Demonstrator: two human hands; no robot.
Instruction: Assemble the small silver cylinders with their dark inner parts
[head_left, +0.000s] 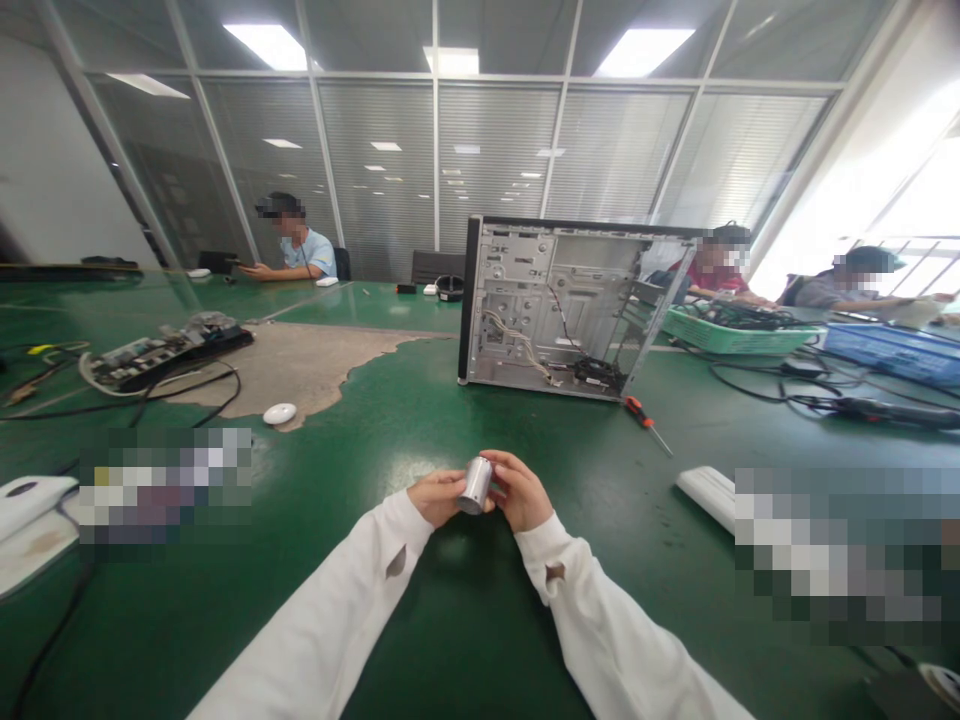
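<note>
A short silver metal cylinder [475,484] with small dark holes near its rim is held just above the green table, tilted slightly. My left hand [436,498] grips it from the left, fingers closed against its side. On the other side my right hand [523,494] has its fingertips on the top edge and right side of the cylinder. What lies inside the cylinder cannot be seen. Beyond my hands stands an open computer case [517,320], its bare metal interior showing. Beside its lower right corner is a screwdriver [646,422] with a red and black handle.
The green table [390,430] has a worn brown patch at left. A circuit assembly [165,350] with cables and a white round object [280,413] lie there. Green [739,335] and blue baskets [892,350], cables and a power tool [885,410] are at right. Several people sit farther away.
</note>
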